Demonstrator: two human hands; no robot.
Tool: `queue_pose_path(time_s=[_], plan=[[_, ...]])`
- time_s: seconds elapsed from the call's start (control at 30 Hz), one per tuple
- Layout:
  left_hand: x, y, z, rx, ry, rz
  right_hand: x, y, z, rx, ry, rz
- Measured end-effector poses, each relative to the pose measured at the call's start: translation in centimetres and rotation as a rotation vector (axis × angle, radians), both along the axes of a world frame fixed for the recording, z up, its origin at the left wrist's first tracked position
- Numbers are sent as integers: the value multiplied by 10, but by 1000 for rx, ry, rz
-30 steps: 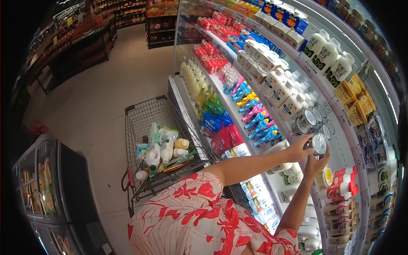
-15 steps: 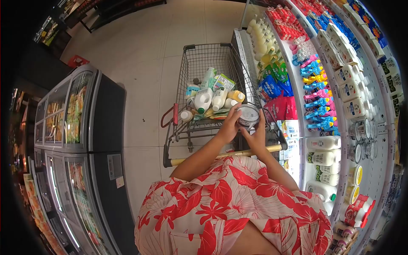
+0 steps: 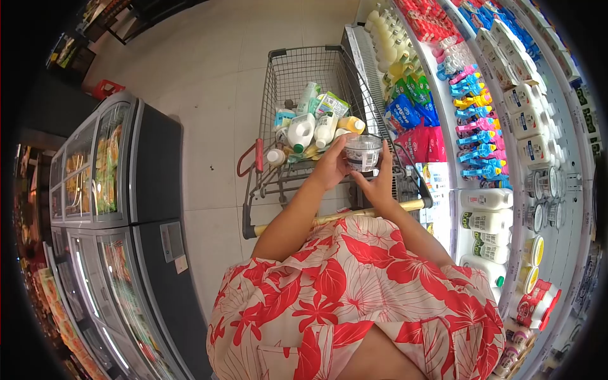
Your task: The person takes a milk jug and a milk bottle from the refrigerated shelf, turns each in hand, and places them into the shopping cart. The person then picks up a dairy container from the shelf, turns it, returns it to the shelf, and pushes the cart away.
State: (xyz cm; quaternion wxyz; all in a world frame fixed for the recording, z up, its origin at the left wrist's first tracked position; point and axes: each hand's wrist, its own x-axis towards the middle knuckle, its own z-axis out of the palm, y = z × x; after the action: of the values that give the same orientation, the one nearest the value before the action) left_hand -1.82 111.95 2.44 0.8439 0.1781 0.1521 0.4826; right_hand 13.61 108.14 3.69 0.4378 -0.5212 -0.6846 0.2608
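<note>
Between my two hands is a small round plastic cup (image 3: 363, 154) with a clear lid and a printed label on its side. My left hand (image 3: 332, 163) wraps round the cup's left side. My right hand (image 3: 379, 183) closes on its right side and underneath, with the thumb at the lower front. The cup is above the near end of a wire shopping cart (image 3: 274, 76). In the cart, close beyond my hands, lie a white jug with a green cap (image 3: 301, 132), a white bottle (image 3: 326, 130), an orange-yellow bottle (image 3: 351, 125) and several other packages.
The cart's yellow handle (image 3: 329, 217) crosses in front of my body. Refrigerated shelves (image 3: 453, 152) with bottles, pouches and similar round cups (image 3: 544, 182) run along the right. A dark freezer cabinet (image 3: 158, 164) stands on the left, with tiled floor (image 3: 212, 139) between it and the cart.
Both hands have tilted the cup, so its labelled side now shows more than its lid top. The cup has shifted slightly left, and the cart sits a little higher in view.
</note>
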Motion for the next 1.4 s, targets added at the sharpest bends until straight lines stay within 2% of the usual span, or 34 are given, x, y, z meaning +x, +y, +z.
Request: queue_pose_path(time_s=[0.5, 1.17, 1.4], plan=[[-6, 2, 4, -73, 7, -93, 1, -4, 4, 124, 16, 32], [-6, 1, 7, 31, 21, -85, 2, -2, 1, -56, 200, 32], [-7, 2, 13, 13, 44, -94, 2, 0, 1, -58, 153, 23]])
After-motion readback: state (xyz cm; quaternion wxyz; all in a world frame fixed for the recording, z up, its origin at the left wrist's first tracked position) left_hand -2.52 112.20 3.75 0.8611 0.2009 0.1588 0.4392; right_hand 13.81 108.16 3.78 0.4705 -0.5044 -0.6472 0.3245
